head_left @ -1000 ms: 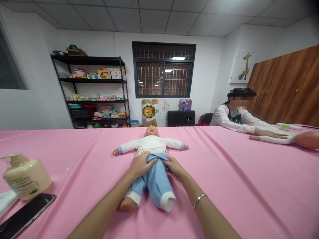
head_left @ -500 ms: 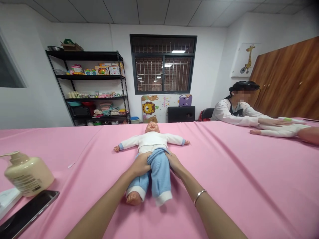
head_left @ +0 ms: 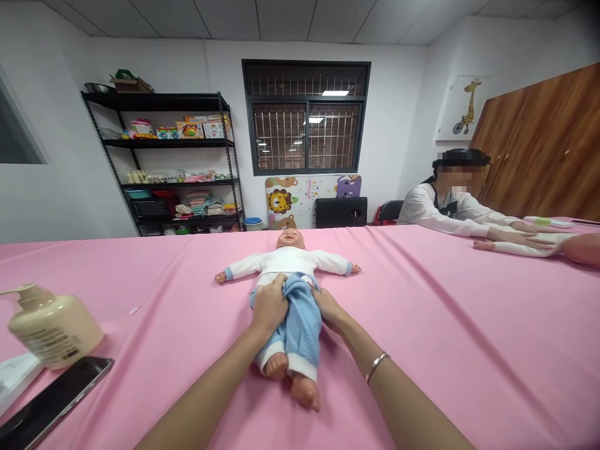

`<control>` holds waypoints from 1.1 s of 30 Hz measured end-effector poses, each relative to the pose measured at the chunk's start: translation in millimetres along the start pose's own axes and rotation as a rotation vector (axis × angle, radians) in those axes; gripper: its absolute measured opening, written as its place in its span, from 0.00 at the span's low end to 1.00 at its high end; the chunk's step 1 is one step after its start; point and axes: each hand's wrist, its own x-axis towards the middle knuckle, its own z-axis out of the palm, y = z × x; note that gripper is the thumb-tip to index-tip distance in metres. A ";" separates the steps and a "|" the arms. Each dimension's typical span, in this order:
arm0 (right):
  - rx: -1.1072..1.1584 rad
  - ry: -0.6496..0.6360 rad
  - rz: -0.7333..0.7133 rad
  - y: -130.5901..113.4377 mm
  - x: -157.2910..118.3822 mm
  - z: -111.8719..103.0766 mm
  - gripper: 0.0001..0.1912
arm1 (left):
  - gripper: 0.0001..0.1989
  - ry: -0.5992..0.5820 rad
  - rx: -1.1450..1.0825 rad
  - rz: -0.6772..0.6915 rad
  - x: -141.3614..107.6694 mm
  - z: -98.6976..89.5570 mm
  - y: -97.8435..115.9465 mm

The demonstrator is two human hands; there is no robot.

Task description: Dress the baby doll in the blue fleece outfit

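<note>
Second foot [head_left: 305,391] has emerged from the blue trousers [head_left: 302,325] since the earlier frame; the doll [head_left: 284,259] lies face-up on the pink-covered counter [head_left: 412,325]. Left hand [head_left: 270,305] grips the trousers' waist, right hand [head_left: 328,307] their opposite edge. Pump bottle [head_left: 59,325], far left: label [head_left: 52,345] too blurred to read

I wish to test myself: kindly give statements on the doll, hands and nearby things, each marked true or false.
1. The doll lies face up on the pink cloth. True.
2. The doll's feet are hidden. False: both feet show below the white cuffs.
3. The left hand and the right hand touch the blue trousers. True.
4. The bracelet is on the left arm. False: the bracelet is on the right arm.
5. The phone lies near the pump bottle. True.
</note>
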 end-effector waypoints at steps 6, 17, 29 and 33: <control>-0.335 0.179 -0.094 1.1 9.0 -23.0 0.25 | 0.20 0.102 0.093 0.041 6.4 0.8 -21.5; -0.168 0.091 -0.178 0.8 5.8 -23.9 0.24 | 0.24 -0.268 -0.995 -0.192 15.4 -14.3 -82.8; -0.347 -0.165 -0.042 -25.7 -10.9 -26.6 0.20 | 0.16 -0.514 -0.912 -0.138 14.9 -38.0 -75.1; 0.136 -0.206 -0.011 -38.8 -15.2 -28.7 0.23 | 0.25 -0.420 -1.285 -0.208 14.9 -49.5 -73.0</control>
